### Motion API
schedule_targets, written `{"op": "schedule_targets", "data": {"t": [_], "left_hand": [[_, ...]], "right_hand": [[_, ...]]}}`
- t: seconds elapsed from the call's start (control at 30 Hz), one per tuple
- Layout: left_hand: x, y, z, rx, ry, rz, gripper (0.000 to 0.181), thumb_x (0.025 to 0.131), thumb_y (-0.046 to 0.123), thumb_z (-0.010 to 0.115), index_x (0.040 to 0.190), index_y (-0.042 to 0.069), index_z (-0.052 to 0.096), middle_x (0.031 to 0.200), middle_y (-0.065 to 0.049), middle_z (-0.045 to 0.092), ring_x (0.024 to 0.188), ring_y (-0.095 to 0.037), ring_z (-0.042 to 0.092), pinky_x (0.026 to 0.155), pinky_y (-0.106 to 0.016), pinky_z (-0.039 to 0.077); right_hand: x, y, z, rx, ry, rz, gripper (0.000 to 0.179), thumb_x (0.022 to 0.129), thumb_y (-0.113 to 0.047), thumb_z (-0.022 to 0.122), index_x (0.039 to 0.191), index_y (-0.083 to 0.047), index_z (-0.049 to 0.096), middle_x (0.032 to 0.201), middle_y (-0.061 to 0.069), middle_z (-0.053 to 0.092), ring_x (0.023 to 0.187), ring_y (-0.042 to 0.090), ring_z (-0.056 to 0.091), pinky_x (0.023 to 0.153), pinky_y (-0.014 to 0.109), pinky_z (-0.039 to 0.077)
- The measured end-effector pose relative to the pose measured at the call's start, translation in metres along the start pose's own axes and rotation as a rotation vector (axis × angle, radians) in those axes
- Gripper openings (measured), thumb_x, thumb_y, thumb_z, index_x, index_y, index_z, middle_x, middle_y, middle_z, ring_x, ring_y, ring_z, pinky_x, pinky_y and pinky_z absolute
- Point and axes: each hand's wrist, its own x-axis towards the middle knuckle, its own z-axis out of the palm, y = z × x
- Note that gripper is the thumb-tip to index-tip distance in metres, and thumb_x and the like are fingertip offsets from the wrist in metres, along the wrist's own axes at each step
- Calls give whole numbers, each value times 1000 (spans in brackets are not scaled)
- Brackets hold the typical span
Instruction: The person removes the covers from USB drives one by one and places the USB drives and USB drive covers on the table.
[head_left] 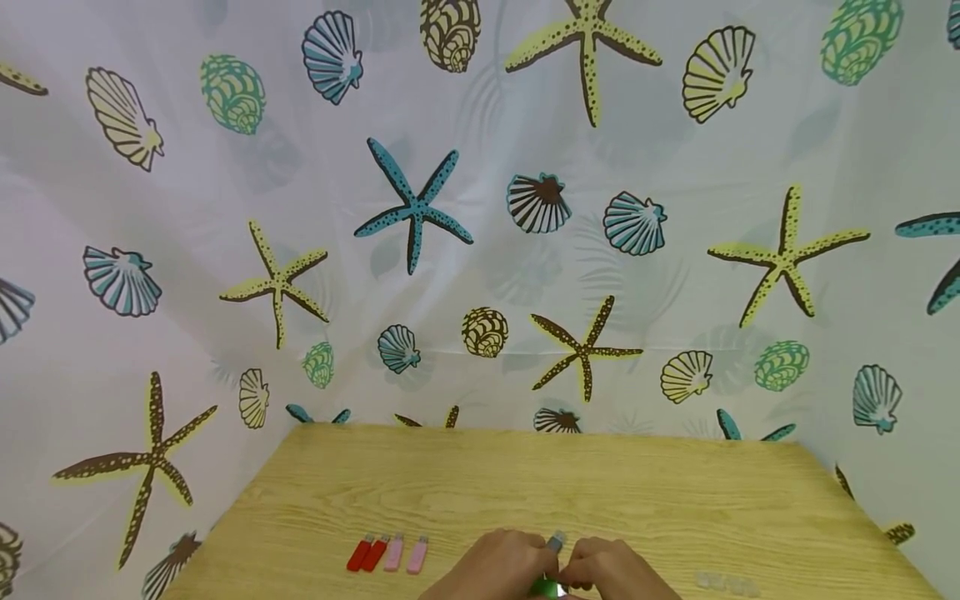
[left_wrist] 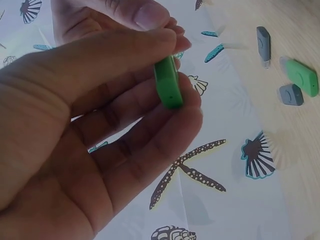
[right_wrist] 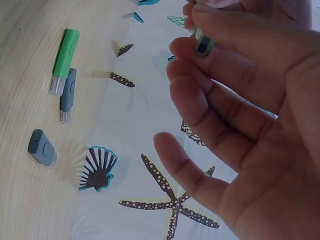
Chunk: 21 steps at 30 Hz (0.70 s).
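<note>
Bottom centre, left hand [head_left: 501, 562] pinches a green stick [left_wrist: 168, 84] and right hand [head_left: 606, 565] its half-hidden end [right_wrist: 203, 46], seemingly to steady it.

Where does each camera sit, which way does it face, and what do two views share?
Head: on the head, facing forward and down; sees table and patterned cloth, left hand and right hand at bottom.
Left wrist: on that wrist, facing the held green stick; left hand large, part of the right behind.
Right wrist: on that wrist, facing its own fingers; right hand large, part of the left at top.
Shared: both wrist views show a loose green stick and two gray sticks.
</note>
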Motion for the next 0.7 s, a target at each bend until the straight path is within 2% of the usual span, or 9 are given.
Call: {"op": "schedule_targets", "data": {"t": [0.2, 0.4, 0.53, 0.7], "left_hand": [[0, 0, -1, -68, -17, 4, 18, 92, 34, 64, 90, 19, 75, 74, 18, 59, 60, 11, 41, 56, -6, 34], [-1, 3, -1, -69, -44, -14, 9, 89, 26, 69, 89, 18, 74, 76, 18, 61, 62, 11, 43, 56, -7, 35], [-3, 5, -2, -75, -48, -33, 5, 87, 21, 73, 91, 18, 75, 78, 17, 62, 65, 11, 47, 58, -7, 36], [-5, 6, -5, -64, -52, -58, 10, 83, 19, 77, 92, 17, 75, 77, 16, 60, 65, 10, 46, 59, -7, 37]], "right_hand": [[0, 1, -1, -19, 9, -45, 19, 91, -29, 66, 91, -12, 76, 78, -14, 55, 71, -7, 50, 57, 17, 45], [-2, -3, -2, -44, 16, -58, 14, 93, -17, 63, 92, -11, 76, 75, -11, 56, 65, -8, 47, 53, 12, 39], [-2, -6, -3, -48, -2, -37, 15, 93, -15, 63, 94, -7, 76, 76, -9, 59, 65, -7, 51, 53, 10, 40], [-2, -9, -4, -86, -33, 3, 13, 91, -18, 68, 93, -7, 77, 77, -9, 59, 68, -6, 53, 54, 12, 42]]}}
